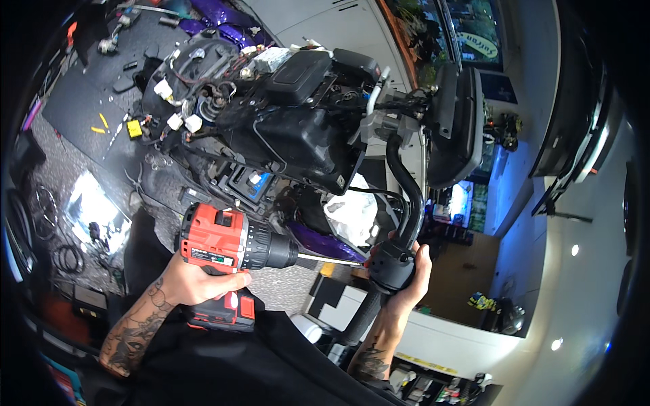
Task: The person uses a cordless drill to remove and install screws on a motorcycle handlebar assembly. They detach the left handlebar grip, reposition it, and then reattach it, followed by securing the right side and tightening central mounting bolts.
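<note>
The speckled grey floor (pixel 279 287) carries a dark mat (pixel 78 128) and a shiny packet (pixel 98 215).

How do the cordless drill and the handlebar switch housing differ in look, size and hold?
The cordless drill is red and black; the switch housing is black. The drill is larger than the housing. The left hand grips the drill's handle, while the right hand holds the housing on the handlebar. Both are hand-held.

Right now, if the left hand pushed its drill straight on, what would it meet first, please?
Most likely the black control housing: the red drill in the left hand points its bit there, though whether they touch is unclear.
</note>
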Tool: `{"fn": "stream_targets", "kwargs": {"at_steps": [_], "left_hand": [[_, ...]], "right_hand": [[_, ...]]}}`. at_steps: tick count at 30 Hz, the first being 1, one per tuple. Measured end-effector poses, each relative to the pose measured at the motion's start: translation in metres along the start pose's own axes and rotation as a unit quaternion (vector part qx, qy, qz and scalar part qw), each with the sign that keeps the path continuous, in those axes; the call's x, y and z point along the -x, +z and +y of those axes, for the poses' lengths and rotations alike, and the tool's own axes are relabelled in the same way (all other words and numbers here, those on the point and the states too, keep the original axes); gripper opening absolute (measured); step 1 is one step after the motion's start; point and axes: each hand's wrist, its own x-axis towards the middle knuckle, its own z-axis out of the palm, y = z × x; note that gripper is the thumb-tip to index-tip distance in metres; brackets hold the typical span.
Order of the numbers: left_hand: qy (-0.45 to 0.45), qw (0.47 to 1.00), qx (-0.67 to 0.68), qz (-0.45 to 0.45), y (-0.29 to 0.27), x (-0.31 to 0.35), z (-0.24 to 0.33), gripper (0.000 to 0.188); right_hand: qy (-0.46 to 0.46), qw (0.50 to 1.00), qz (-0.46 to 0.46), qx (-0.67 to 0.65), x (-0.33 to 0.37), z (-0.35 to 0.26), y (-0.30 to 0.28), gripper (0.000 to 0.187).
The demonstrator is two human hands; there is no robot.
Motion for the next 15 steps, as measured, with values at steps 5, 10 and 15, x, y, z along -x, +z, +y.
{"fn": "stream_targets", "kwargs": {"at_steps": [5,10,15], "left_hand": [[-0.035,0.995,0.08,-0.051,-0.006,-0.005,0.002,0.009],[-0.085,0.991,0.097,-0.027,-0.012,-0.002,0.01,0.013],[0.049,0.994,-0.083,-0.06,-0.025,-0.029,-0.016,0.016]], "right_hand": [[-0.027,0.999,-0.027,-0.011,0.001,-0.003,0.0,0.053],[-0.085,0.994,-0.049,0.047,0.0,-0.014,0.001,0.033],[-0.069,0.997,-0.018,0.037,0.004,-0.014,0.005,0.029]]}}
